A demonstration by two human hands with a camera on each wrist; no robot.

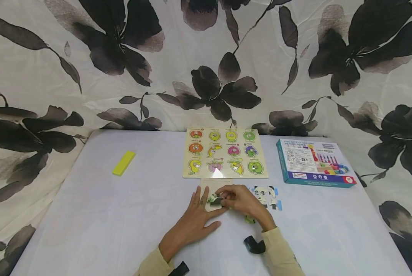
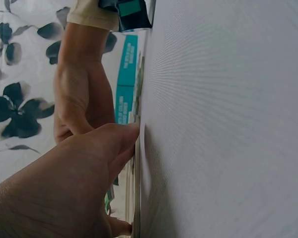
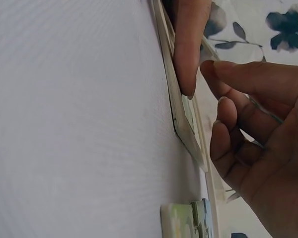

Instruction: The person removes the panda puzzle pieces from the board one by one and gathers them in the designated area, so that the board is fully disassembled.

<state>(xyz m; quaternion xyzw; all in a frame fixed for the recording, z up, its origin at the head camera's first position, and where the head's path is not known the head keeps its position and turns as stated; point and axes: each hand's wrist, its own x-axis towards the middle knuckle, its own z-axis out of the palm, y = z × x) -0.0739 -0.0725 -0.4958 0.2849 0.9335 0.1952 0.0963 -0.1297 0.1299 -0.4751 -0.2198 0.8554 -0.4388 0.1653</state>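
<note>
A small pale jigsaw tray point(image 1: 209, 186) lies on the white table in front of me. My left hand point(image 1: 199, 209) rests flat on the table, its straight fingers point(image 3: 186, 44) pressing the tray's point(image 3: 175, 106) left side. My right hand point(image 1: 238, 201) curls its fingertips onto a dark green puzzle piece point(image 1: 214, 199) that lies in the tray. In the right wrist view the right hand point(image 3: 258, 129) hovers close over the piece point(image 3: 189, 118). The left wrist view shows the left hand point(image 2: 64, 188) low on the cloth with the right hand point(image 2: 82, 94) beyond it.
A wooden peg puzzle board point(image 1: 224, 153) lies just behind the tray. Joined panda pieces point(image 1: 266, 195) sit right of my hands, and a loose piece point(image 1: 250, 219) lies by my right wrist. A yellow block point(image 1: 124, 163) is at the left, a blue box point(image 1: 314, 163) at the right.
</note>
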